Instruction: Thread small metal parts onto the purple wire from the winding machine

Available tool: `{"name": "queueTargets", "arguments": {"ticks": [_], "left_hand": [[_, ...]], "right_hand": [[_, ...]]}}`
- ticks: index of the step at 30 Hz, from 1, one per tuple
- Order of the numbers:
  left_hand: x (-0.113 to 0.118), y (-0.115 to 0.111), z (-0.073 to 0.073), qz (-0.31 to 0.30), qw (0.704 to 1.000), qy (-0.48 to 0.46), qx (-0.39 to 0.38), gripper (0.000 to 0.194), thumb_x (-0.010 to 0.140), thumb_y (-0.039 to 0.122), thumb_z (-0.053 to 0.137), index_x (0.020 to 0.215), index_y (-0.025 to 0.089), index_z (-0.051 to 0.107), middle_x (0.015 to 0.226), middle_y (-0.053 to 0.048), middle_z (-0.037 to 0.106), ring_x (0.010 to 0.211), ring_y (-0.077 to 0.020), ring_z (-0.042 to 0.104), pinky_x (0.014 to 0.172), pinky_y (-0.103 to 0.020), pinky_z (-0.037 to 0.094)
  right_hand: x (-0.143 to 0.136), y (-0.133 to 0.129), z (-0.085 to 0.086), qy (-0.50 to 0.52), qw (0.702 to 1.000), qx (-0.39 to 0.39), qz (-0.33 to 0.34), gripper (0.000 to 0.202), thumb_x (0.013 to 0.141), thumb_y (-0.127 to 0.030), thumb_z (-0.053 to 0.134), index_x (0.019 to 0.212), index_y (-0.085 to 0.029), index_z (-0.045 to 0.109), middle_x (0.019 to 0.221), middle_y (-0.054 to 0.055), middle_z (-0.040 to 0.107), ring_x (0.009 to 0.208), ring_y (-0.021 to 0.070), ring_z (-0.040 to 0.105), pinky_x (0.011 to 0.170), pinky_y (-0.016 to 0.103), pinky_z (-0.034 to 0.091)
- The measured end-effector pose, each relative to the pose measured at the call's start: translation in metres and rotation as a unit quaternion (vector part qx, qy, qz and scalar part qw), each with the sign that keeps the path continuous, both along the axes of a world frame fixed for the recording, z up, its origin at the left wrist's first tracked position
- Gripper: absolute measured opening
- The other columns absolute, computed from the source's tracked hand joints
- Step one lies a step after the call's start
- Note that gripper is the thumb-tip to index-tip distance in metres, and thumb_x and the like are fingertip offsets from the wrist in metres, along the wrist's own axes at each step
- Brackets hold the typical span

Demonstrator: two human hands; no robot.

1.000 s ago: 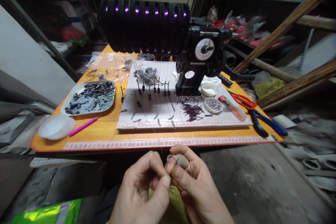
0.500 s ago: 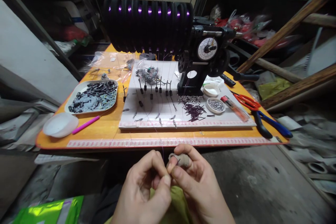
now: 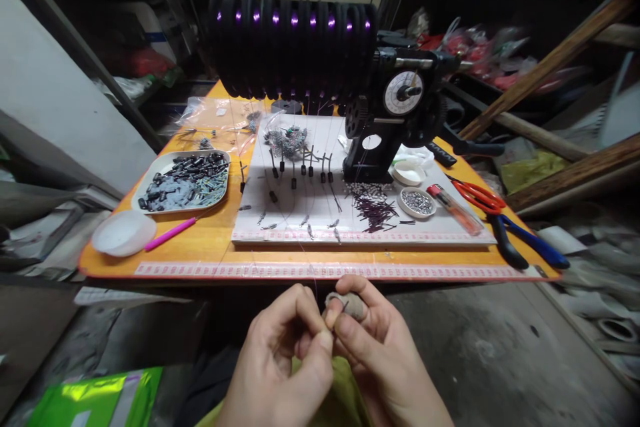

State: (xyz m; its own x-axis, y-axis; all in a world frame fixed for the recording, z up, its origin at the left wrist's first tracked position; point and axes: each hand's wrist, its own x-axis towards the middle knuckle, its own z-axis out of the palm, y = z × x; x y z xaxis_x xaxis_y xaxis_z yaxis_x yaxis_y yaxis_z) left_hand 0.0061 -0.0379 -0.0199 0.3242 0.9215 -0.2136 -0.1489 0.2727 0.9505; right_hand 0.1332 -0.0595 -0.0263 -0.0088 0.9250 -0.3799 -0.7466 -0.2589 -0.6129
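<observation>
My left hand (image 3: pixel 287 353) is closed in a pinch at the bottom centre, its fingertips meeting those of my right hand (image 3: pixel 377 347). A tan wrap (image 3: pixel 353 307) covers a finger of my right hand, and a small dark piece shows beside it. A thin line (image 3: pixel 315 287) runs from the table down to my fingers; its end is hidden. Behind my hands, a black winding machine (image 3: pixel 370 153) with purple thread spools (image 3: pixel 295 47) stands on a white board (image 3: pixel 280 233). Several lines with small dark weights (image 3: pixel 294 183) hang from the spools.
On the orange table (image 3: pixel 115 260) are a tray of dark parts (image 3: pixel 140 203), a clear dish (image 3: pixel 123 233), a pink tool (image 3: pixel 170 235), a dish of metal beads (image 3: pixel 417 203), dark purple pieces (image 3: pixel 375 213), red-handled scissors (image 3: pixel 480 197) and blue-handled pliers (image 3: pixel 535 243).
The whole view has shifted slightly, so the table and machine appear further right. Both hands keep nearly the same pose, fingertips together.
</observation>
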Motion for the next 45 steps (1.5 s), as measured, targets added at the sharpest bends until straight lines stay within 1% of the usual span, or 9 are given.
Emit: {"name": "queueTargets", "arguments": {"ticks": [8,15,18,22,27,32,36,41,45], "left_hand": [[0.003,0.002,0.006,0.000,1.000,0.027,0.005,0.030,0.079,0.034,0.069,0.064,0.023,0.046,0.067,0.004,0.041,0.067,-0.0156,0.039,0.062,-0.028,0.033],[0.002,0.000,-0.004,0.002,0.999,0.008,0.041,0.028,0.085,0.035,0.062,0.065,0.023,0.047,0.066,0.004,0.039,0.065,-0.0159,0.038,0.068,-0.031,0.036],[0.002,0.000,-0.006,0.005,0.999,0.010,0.047,0.026,0.085,0.032,0.062,0.066,0.024,0.046,0.066,0.004,0.038,0.063,-0.0155,0.036,0.064,-0.031,0.033],[0.003,-0.001,-0.008,0.015,0.999,0.013,0.047,0.024,0.083,0.030,0.062,0.066,0.024,0.047,0.065,0.004,0.039,0.062,-0.0156,0.036,0.059,-0.032,0.031],[0.005,-0.003,-0.009,0.038,0.998,0.010,0.044,0.026,0.080,0.029,0.066,0.064,0.024,0.047,0.064,0.004,0.040,0.060,-0.0146,0.037,0.057,-0.030,0.031],[0.005,-0.003,-0.007,0.036,0.999,0.014,0.038,0.026,0.079,0.031,0.067,0.063,0.024,0.048,0.063,0.004,0.040,0.060,-0.0145,0.038,0.057,-0.030,0.033],[0.005,-0.003,-0.006,0.031,0.998,0.020,0.047,0.025,0.081,0.033,0.062,0.063,0.024,0.046,0.064,0.003,0.039,0.061,-0.0154,0.038,0.058,-0.031,0.034],[0.006,-0.004,-0.005,0.024,0.996,0.059,0.056,0.025,0.084,0.036,0.053,0.064,0.025,0.044,0.065,0.002,0.040,0.064,-0.0173,0.041,0.059,-0.031,0.034],[0.006,-0.005,-0.002,0.025,0.994,0.081,0.061,0.024,0.080,0.034,0.057,0.063,0.024,0.043,0.065,0.002,0.041,0.063,-0.0165,0.041,0.058,-0.030,0.035]], "right_hand": [[-0.001,0.000,0.001,0.007,1.000,-0.011,-0.006,0.042,0.067,-0.023,0.095,0.098,-0.019,0.066,0.076,-0.002,0.075,0.073,0.0119,0.071,0.079,0.025,0.053],[-0.003,0.000,0.001,-0.011,1.000,-0.007,-0.016,0.041,0.068,-0.021,0.093,0.098,-0.019,0.065,0.074,-0.001,0.073,0.073,0.0149,0.071,0.075,0.028,0.055],[-0.005,-0.001,0.002,-0.024,0.999,-0.006,-0.035,0.043,0.067,-0.021,0.094,0.097,-0.020,0.063,0.074,-0.002,0.073,0.070,0.0150,0.070,0.071,0.028,0.057],[-0.007,-0.001,0.002,-0.059,0.996,-0.004,-0.061,0.046,0.066,-0.021,0.094,0.098,-0.021,0.061,0.073,-0.001,0.072,0.069,0.0159,0.069,0.070,0.031,0.057],[-0.006,-0.001,-0.001,-0.084,0.994,0.010,-0.064,0.043,0.066,-0.018,0.093,0.096,-0.023,0.063,0.073,-0.001,0.072,0.071,0.0164,0.069,0.070,0.029,0.057],[-0.007,-0.002,0.001,-0.066,0.997,0.015,-0.049,0.044,0.066,-0.021,0.094,0.098,-0.024,0.062,0.074,-0.002,0.071,0.070,0.0156,0.069,0.069,0.028,0.057],[-0.009,-0.003,0.001,-0.053,0.997,0.013,-0.053,0.048,0.065,-0.023,0.095,0.099,-0.023,0.061,0.075,-0.003,0.070,0.067,0.0155,0.069,0.070,0.031,0.058],[-0.009,-0.004,-0.004,-0.048,0.997,0.000,-0.056,0.052,0.064,-0.022,0.095,0.103,-0.023,0.060,0.074,-0.003,0.071,0.069,0.0176,0.070,0.072,0.034,0.059],[-0.007,-0.005,-0.005,-0.036,0.998,0.013,-0.047,0.051,0.066,-0.022,0.094,0.104,-0.023,0.061,0.077,-0.002,0.071,0.072,0.0190,0.071,0.074,0.035,0.059]]}}
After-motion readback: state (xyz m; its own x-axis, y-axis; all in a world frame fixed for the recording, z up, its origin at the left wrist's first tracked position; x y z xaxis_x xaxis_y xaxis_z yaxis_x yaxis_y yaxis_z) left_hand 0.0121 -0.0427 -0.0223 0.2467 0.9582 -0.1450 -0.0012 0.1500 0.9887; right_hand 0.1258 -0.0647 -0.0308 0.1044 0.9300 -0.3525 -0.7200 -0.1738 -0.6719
